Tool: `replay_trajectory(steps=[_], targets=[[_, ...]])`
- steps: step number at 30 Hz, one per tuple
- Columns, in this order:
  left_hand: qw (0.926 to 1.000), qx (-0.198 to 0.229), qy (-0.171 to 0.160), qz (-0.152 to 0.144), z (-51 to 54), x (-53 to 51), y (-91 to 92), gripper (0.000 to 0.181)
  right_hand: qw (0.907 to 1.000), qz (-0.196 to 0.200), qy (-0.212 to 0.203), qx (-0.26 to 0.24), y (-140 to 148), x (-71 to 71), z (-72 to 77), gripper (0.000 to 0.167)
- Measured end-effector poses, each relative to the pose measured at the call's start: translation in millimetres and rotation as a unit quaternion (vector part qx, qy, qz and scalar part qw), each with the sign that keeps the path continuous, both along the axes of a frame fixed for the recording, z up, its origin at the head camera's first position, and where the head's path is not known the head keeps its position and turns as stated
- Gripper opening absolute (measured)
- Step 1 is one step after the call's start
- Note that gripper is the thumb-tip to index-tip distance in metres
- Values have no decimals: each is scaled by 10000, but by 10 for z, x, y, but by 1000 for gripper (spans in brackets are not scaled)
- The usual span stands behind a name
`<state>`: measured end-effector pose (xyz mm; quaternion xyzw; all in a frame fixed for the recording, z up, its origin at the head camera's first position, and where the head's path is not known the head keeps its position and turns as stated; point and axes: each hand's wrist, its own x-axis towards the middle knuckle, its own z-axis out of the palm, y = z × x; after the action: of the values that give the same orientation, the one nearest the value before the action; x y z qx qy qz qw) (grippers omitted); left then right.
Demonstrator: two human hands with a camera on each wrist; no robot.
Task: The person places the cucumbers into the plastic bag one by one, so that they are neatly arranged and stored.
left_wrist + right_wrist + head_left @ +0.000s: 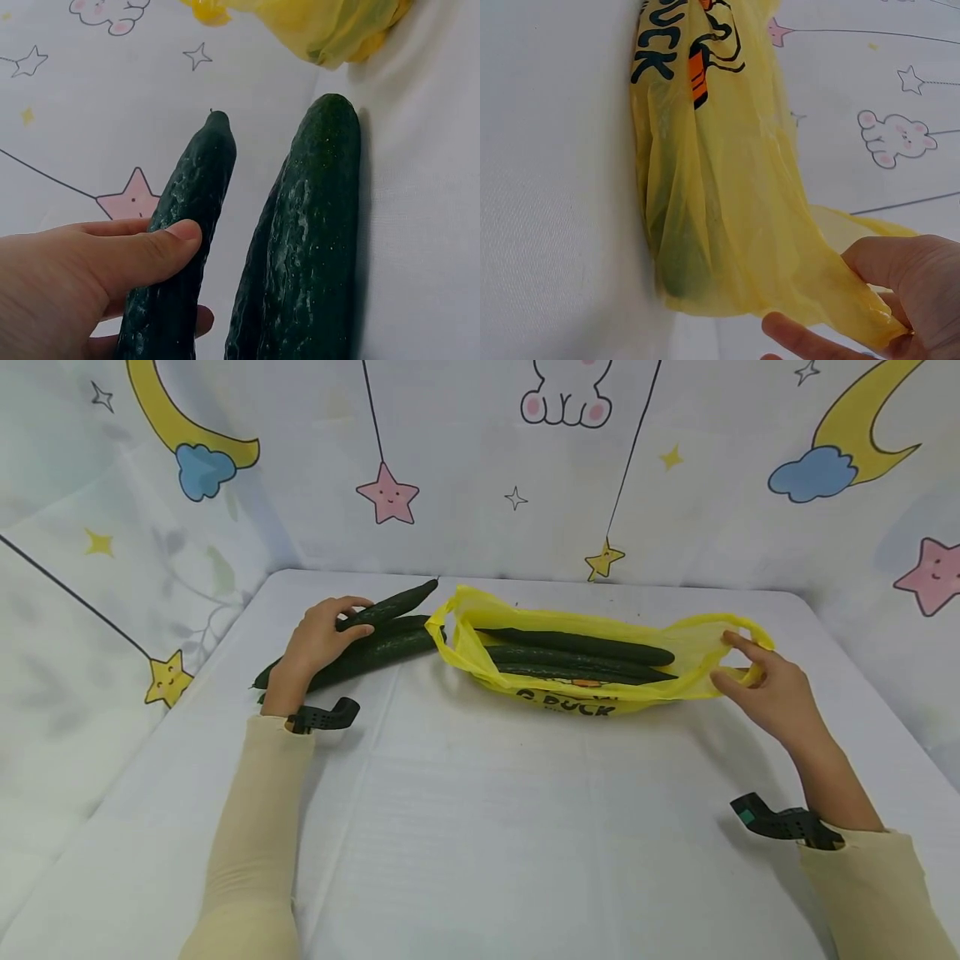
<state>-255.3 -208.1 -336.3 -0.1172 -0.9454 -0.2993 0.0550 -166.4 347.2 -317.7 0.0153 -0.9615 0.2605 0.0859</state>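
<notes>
In the head view my left hand (pixel 315 639) holds a dark green cucumber (pixel 397 603), its far end tilted up. The left wrist view shows the thumb across this cucumber (pixel 191 184) and fingertips showing on its other side. Beneath and beside it, more cucumbers (pixel 382 650) lie on the table. To the right stands a yellow plastic bag (pixel 637 695), its mouth spread open, with several cucumbers (pixel 577 645) lying lengthwise inside. My right hand (pixel 780 693) grips the bag's right end by the handle, thumb on the near side; some fingers are hidden.
A white cloth covers the table (pixel 480 827). Behind it hangs a pale backdrop (pixel 465 485) printed with moons, stars and clouds. Each wrist wears a black camera mount (pixel 326 716). The bag's left handle (pixel 442 631) stands up close to the loose cucumbers' ends.
</notes>
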Motion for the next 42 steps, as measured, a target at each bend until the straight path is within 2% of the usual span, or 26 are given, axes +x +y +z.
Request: replay_trajectory(steps=[3, 13, 18, 25, 35, 42], targets=[[9999, 58, 86, -44, 7, 15, 4, 44, 10000, 0, -26, -31, -1, 1, -6, 58], [9963, 434, 727, -131, 94, 22, 63, 43, 10000, 25, -10, -20, 2, 8, 10, 58], [9941, 475, 949, -218, 131, 28, 103, 42, 10000, -13, -39, -14, 6, 5, 5, 59], [9931, 391, 1095, -160, 202, 77, 170, 44, 10000, -45, -86, 6, -8, 4, 10, 59], [9885, 355, 1424, -360, 357, 194, 305, 42, 10000, -1, -88, -9, 4, 2, 0, 59], [9837, 387, 1662, -558, 489, 318, 469, 43, 10000, 12, -70, 2, 0, 2, 10, 59]])
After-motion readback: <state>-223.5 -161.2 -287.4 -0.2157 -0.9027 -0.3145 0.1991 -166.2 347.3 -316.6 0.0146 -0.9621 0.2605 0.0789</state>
